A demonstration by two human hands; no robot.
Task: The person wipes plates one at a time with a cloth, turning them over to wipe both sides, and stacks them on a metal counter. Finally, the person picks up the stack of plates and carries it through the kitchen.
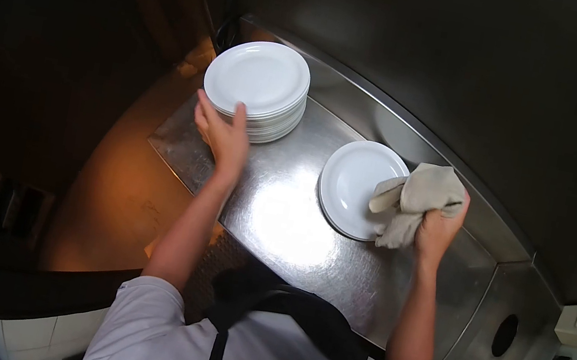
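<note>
A tall stack of white plates [274,128] stands at the back left of the steel counter. My left hand [223,135] is at the near rim of the top plate [258,77], thumb over the edge and fingers round its left side. Farther right, a lower pile of white plates [356,187] sits on the steel. Bunched in my right hand [438,232] is a beige cloth [431,192], which hangs over the right edge of that pile. The folds hide part of the upper plate and some of my right fingers.
The steel counter [282,217] has a raised back edge [392,110]. A round dark hole [504,335] is in the steel surface at right. Black cable [228,32] lies behind the tall stack. A white box [576,324] is at the far right wall.
</note>
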